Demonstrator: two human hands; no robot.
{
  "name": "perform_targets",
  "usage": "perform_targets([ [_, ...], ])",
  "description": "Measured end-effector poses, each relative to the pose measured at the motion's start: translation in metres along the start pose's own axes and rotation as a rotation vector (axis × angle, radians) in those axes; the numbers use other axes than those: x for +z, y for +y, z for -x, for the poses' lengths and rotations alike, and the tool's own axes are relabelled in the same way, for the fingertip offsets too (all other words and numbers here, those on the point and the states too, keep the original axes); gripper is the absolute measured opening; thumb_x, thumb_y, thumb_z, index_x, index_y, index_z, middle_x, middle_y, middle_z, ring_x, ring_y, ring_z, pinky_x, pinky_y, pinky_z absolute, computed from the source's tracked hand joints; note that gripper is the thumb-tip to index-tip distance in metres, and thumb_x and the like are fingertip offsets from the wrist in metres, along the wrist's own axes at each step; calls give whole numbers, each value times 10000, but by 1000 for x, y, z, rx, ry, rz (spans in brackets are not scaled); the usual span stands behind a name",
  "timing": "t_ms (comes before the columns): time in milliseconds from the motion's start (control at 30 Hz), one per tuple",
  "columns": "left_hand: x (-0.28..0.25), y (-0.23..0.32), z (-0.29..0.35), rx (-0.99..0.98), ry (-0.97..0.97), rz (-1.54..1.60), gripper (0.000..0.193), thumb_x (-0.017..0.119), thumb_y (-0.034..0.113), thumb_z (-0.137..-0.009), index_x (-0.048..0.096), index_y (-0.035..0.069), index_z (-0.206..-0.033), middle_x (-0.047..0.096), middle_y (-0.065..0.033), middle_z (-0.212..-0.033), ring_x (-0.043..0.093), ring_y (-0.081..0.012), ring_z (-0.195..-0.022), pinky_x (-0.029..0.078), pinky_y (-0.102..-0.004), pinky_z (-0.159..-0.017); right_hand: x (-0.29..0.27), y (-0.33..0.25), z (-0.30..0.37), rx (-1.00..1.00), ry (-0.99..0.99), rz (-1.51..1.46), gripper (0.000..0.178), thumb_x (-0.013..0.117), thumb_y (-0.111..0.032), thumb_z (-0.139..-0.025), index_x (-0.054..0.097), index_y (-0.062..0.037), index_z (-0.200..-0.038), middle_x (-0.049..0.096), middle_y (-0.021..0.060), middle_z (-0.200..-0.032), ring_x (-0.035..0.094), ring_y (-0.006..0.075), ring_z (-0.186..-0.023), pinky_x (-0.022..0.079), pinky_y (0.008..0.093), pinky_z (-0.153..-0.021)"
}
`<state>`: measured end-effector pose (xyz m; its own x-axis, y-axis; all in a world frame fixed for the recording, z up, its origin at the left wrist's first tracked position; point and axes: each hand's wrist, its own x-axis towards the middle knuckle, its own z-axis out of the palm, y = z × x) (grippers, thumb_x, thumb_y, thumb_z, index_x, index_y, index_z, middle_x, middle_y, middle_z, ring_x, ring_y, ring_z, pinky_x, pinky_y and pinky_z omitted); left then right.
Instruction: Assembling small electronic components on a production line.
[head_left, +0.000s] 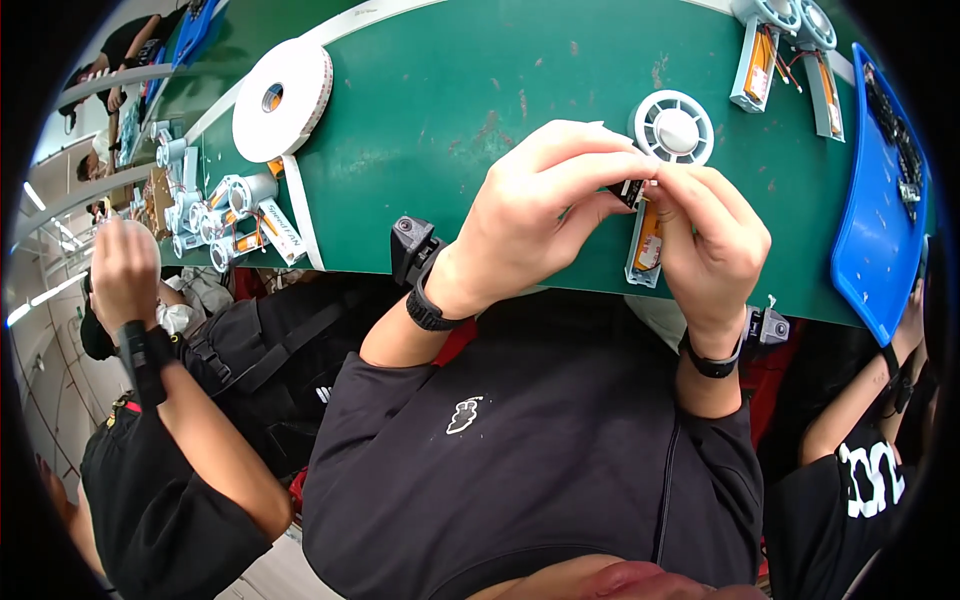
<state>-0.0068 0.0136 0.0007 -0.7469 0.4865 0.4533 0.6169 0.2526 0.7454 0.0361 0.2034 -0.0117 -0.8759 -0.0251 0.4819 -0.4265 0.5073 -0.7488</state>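
My left hand [545, 215] is closed in a pinch on a small black circuit board [627, 190]. Close against it, my right hand [715, 225] pinches at a small white connector [652, 184] by the board's edge; the fingers partly hide it. Beneath both hands lies a pale blue handheld fan [677, 128], its round grille head pointing away from me. An orange battery [650, 240] sits in its open handle [640, 272], and the hands cover the upper part of that handle.
A large white tape roll [262, 105] lies at left on the green table [430, 110]. Several fan bodies [240, 195] are heaped beside it. More fans [757, 65] lie at far right, near a blue tray [865, 230] with black parts. Co-workers' arms [215, 440] flank me.
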Motion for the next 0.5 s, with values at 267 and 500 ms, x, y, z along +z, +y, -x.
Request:
perform_targets([
  [267,0,-2,-1,-35,19,46,412,827,-67,-724,758,38,-1117,722,-123,-1092,728,-249,-951,606,-324,-813,-1,-1,-2,-60,-25,56,191,708,97,-858,730,37,-1038,713,155,-924,703,251,-754,555,315,-650],
  [500,2,1,-1,-39,-5,64,414,825,-69,-729,758,39,-1123,720,-118,-1081,725,-233,-934,606,-315,-800,-8,5,-5,-148,-100,110,143,696,69,-871,706,49,-1013,702,156,-931,656,268,-687,521,338,-597],
])
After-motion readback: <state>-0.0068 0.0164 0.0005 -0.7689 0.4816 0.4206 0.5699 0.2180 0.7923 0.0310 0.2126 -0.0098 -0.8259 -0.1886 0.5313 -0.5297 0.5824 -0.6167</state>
